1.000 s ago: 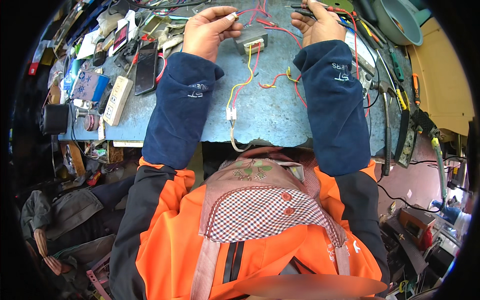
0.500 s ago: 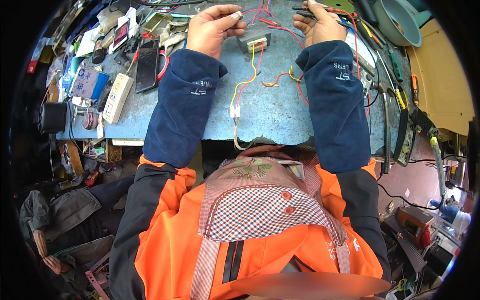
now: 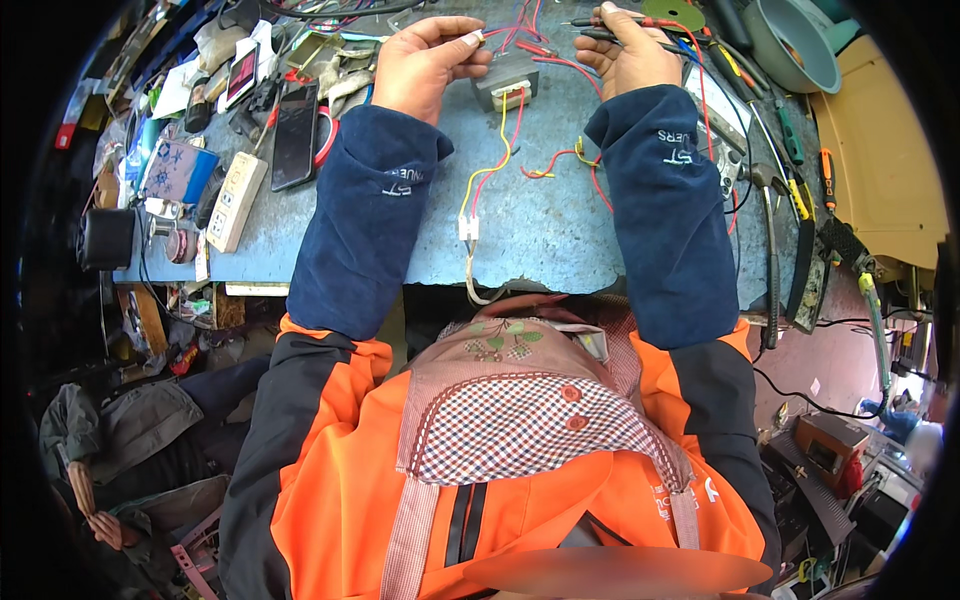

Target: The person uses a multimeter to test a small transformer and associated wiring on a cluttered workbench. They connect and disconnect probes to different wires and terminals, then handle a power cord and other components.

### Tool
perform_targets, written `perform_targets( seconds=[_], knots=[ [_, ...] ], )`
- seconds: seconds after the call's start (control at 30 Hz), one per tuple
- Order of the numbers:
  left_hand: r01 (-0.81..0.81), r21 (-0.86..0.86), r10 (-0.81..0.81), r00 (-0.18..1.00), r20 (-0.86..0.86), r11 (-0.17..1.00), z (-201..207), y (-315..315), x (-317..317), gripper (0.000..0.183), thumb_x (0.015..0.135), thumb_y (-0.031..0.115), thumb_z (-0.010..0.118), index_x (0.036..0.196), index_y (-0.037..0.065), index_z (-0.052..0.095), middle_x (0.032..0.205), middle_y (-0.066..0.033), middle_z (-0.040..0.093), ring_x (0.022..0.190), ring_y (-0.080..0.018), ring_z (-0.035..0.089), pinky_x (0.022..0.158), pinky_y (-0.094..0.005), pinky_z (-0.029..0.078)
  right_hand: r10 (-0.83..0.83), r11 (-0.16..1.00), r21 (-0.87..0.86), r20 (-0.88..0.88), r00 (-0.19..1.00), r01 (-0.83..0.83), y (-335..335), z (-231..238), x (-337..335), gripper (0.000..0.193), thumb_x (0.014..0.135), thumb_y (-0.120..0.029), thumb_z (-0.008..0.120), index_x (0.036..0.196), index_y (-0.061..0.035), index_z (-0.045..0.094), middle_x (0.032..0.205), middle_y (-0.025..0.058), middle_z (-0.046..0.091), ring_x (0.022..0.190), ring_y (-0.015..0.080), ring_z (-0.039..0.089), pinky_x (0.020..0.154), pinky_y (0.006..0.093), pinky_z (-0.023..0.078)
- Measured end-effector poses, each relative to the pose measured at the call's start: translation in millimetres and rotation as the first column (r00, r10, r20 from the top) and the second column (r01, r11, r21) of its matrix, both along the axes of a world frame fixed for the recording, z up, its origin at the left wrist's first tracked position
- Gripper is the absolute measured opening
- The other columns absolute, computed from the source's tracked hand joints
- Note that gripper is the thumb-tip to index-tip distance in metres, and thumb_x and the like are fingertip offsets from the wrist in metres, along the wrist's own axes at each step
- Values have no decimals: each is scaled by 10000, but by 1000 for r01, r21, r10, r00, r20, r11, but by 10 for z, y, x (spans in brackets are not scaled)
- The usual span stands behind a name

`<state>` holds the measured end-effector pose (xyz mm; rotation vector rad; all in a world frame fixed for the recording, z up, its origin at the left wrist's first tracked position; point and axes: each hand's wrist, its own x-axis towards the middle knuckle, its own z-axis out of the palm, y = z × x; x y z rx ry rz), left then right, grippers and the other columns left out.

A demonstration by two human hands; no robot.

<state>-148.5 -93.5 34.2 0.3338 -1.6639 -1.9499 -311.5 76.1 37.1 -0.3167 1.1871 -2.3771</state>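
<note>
1. The left hand (image 3: 425, 65), top centre of the frame, pinches a wire end (image 3: 478, 38) in nearly closed fingers; the tip is too small to make out.
2. The right hand (image 3: 625, 55), fingers closed, grips 2 thin probes (image 3: 590, 28).
3. The small transformer (image 3: 505, 85) sits on the desk (image 3: 560, 220) between both hands, partly hidden by wires.
4. The grey bowl (image 3: 790, 50), upper right, is cut off by the frame edge; its contents cannot be seen.

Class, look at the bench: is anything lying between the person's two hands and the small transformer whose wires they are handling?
Nothing visible blocks it. The left hand pinches a wire end, the right hand holds thin probes, and the transformer sits on the table between them, with only its own wires around it.
</note>
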Motion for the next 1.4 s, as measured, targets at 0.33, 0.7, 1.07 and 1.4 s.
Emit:
perform_targets(
  seconds=[0.33, 0.7, 1.07, 1.4],
  knots=[
    [13, -110, -4, 997, 78, 994, 17, -52, -34, 243, 971, 35, 658, 1198, -48, 676, 1021, -103, 726, 878, -172, 718, 797, -282, 588, -20, 997, -71, -445, 896, -13, -35, 237, 451, 171, 986, -120, 701, 854, -70, 606, 741, 3, 630, 639, 64, 580, 585, 241, 493],
    [68, -78, -64, 996, 65, 995, -25, -95, -93, 216, 975, 28, 670, 1181, -37, 690, 1028, -88, 728, 871, -163, 720, 771, -278, 594, -422, 880, -63, -555, 717, 470, 1391, 1011, 449, 124, 1017, -116, 588, 1004, -33, 681, 762, 40, 644, 614, 133, 610, 601, 271, 510],
    [84, -108, -77, 995, 69, 991, 25, -53, -109, 226, 970, 38, 680, 1183, -35, 694, 1046, -82, 728, 881, -158, 714, 787, -275, 583, 186, 517, 636, -736, 650, 572, 1976, 163, 14, 233, 956, -259, 678, 1097, -86, 748, 913, 90, 739, 842, 195, 687, 785, 346, 519],
    [29, -401, 10, 996, 94, 915, 11, 16, -123, 248, 890, 107, 731, 1112, -3, 750, 892, -80, 749, 774, -146, 688, 715, -294, 557, 458, 441, 709, -705, 542, 550, 2100, -281, -298, 367, 1006, -197, 628, 1326, -18, 620, 1102, 89, 696, 1016, 195, 631, 935, 356, 494]
  ],
)
